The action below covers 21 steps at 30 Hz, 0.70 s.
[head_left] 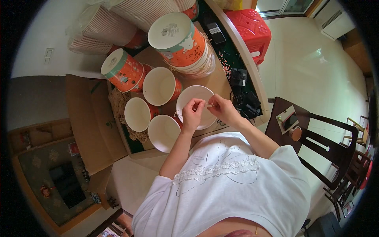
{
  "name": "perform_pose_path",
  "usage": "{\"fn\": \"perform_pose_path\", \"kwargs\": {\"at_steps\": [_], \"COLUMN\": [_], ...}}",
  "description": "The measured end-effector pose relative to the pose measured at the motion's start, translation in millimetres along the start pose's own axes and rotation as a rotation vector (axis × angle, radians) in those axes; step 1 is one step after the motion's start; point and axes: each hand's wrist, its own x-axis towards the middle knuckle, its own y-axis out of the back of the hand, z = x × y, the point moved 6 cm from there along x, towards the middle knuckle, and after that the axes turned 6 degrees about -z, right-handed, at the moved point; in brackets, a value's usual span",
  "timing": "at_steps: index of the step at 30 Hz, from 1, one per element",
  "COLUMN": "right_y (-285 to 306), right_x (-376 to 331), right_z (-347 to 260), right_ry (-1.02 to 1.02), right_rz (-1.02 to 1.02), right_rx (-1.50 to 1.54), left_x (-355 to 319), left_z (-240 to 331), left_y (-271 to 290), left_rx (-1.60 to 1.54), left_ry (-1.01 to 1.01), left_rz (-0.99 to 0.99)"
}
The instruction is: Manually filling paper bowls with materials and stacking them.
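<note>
Above an upright paper bucket (188, 96) with a white inside, my two hands meet fingertip to fingertip. The fingers of my left hand (192, 113) are pinched together. My right hand (225, 111) pinches too, close beside it. Between the fingertips shows a short bit of thin pale cord; where it runs is mostly hidden. Three more open paper buckets stand to the left: one farther back (158, 85), one at far left (137, 114) and one near my left wrist (162, 133). Their outsides are orange where they show.
Upside-down orange and green buckets (173, 33) stand stacked behind, near another such stack (121, 69). Bagged stacks of paper buckets (104, 25) line the wall. A phone (216, 33), black adapters (248, 103) and tan shredded filler (119, 103) lie around. A cardboard box (89, 122) stands left, a red stool (249, 33) behind right.
</note>
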Motion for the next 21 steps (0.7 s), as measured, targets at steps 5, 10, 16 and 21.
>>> {"fn": "perform_pose_path", "kwargs": {"at_steps": [5, 10, 16, 21], "right_y": [-0.6, -0.9, -2.4, -1.0], "right_x": [-1.0, -2.3, -1.3, -2.7], "right_z": [4.8, 3.9, 5.6, 5.7], "right_ry": [0.066, 0.142, 0.132, 0.152], "right_rz": [0.045, 0.074, 0.064, 0.115], "right_rx": [-0.022, -0.014, -0.133, -0.121], "left_x": [-0.5, -1.0, -4.9, -4.5], "left_z": [0.7, 2.7, 20.1, 18.2], "left_y": [-0.7, -4.9, -8.5, -12.6], "left_rx": [0.013, 0.066, 0.426, 0.501], "left_ry": [-0.021, -0.033, -0.276, -0.31], "left_rz": [0.009, -0.001, 0.141, 0.196]}}
